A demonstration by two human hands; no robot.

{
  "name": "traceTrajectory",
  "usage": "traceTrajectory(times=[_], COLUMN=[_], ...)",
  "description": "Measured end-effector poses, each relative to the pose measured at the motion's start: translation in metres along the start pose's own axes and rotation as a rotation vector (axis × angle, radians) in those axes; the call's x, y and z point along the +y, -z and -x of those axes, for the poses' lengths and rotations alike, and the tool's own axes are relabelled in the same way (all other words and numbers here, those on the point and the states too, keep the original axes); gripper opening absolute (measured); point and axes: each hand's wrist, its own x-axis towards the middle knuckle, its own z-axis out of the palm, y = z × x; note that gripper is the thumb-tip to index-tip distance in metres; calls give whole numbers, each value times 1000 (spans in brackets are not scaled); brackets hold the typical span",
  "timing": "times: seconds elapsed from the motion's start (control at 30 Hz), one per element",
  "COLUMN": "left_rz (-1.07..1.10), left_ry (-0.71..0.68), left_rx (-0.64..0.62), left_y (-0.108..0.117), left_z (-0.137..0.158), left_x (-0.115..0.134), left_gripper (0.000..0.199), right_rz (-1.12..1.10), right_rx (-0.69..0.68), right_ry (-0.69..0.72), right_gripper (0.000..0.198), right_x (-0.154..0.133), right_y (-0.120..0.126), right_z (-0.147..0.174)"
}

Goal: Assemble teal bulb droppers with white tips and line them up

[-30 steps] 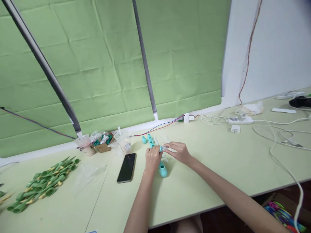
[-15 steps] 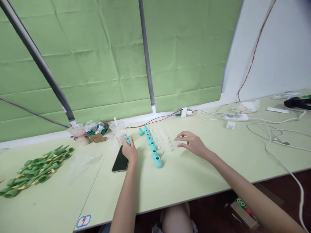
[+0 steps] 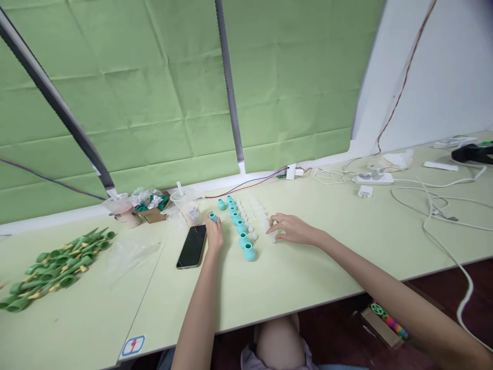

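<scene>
the left hand (image 3: 214, 234) grips, curled, while the right hand (image 3: 289, 229) arches palm-down.

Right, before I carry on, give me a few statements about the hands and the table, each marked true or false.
1. The left hand grips a turquoise piece. True.
2. The right hand holds the black phone. False: the phone lies on the table by the left hand; the right hand is at the translucent pieces.
3. Every turquoise piece on the table stands in one row. False: one stands left of the row, near its far end.
4. A straw sticks up from the cup beyond the phone. True.
5. The green pieces lie beside the power strip. False: they lie at the left of the picture.
</scene>
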Motion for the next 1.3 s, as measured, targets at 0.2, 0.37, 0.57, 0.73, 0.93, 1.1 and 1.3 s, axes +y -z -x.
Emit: traceTrajectory(times=[0.2, 0.37, 0.57, 0.73, 0.93, 1.1, 1.3], left_rz=[53, 50, 209, 163, 46, -77, -192], left_ry=[-12, -134, -97, -21, 89, 136, 93], left_rx=[51, -26, -39, 27, 37, 91, -18], left_y=[-4, -2, 4, 3, 1, 4, 3], left_z=[0, 9, 10, 1, -2, -4, -3], left_x=[5, 18, 21, 10, -2, -10, -13], left_gripper=[44, 45, 48, 47, 55, 43, 34], right_rz=[-245, -223, -8, 29, 119, 217, 133], right_rx=[113, 224, 122, 74, -24, -49, 62], right_ry=[-32, -30, -12, 38, -126, -144, -40], right_gripper=[26, 46, 20, 25, 28, 23, 39], right_x=[-5, -27, -46, -47, -37, -29, -16], right_y=[18, 24, 6, 2, -6, -24, -27], right_z=[-13, -75, -155, -183, -219, -238, -228])
